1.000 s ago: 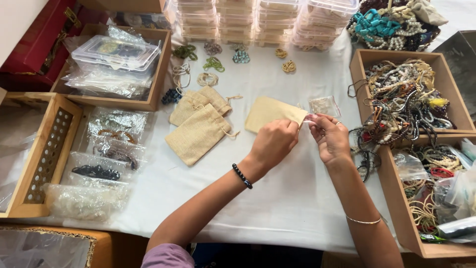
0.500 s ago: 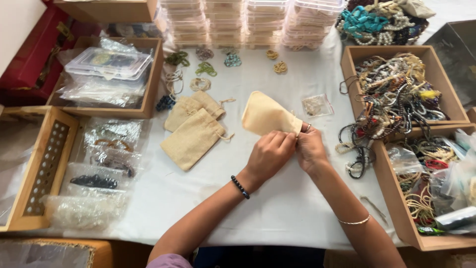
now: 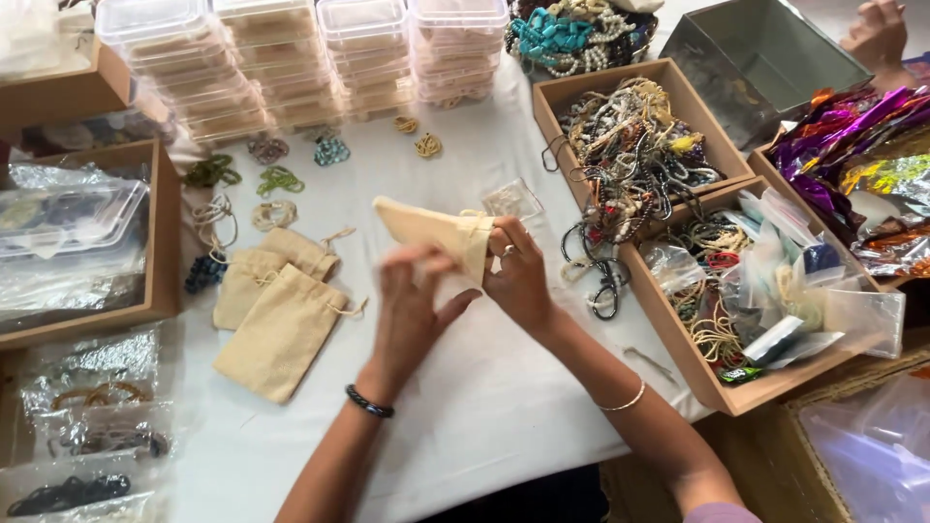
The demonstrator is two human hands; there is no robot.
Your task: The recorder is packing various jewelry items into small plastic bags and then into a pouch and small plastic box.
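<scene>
The cloth pouch [image 3: 431,232] is held up off the white tablecloth [image 3: 484,387] near the middle of the table. The right hand [image 3: 518,276] pinches the pouch's gathered mouth between thumb and fingertips, which keeps the opening facing the person. The left hand [image 3: 412,305] sits just below the pouch with fingers loosely spread; it is blurred, so whether it touches the cloth cannot be told.

Left of the pouch, 3 more flat pouches [image 3: 276,310] lie overlapped in a small pile, within easy reach. Just beyond the pouch a small clear bag [image 3: 511,199] lies flat. Right of the pouch, an open cardboard box [image 3: 668,92] holds tangled bead strings, and a second box [image 3: 697,373] nearer the person holds small clear bags of jewellery. Beyond the pouch, stacked clear plastic containers [image 3: 291,58] line the far edge, with small bead bracelets [image 3: 281,179] laid singly before them. Another person's hand [image 3: 877,34] shows at the far right corner.
</scene>
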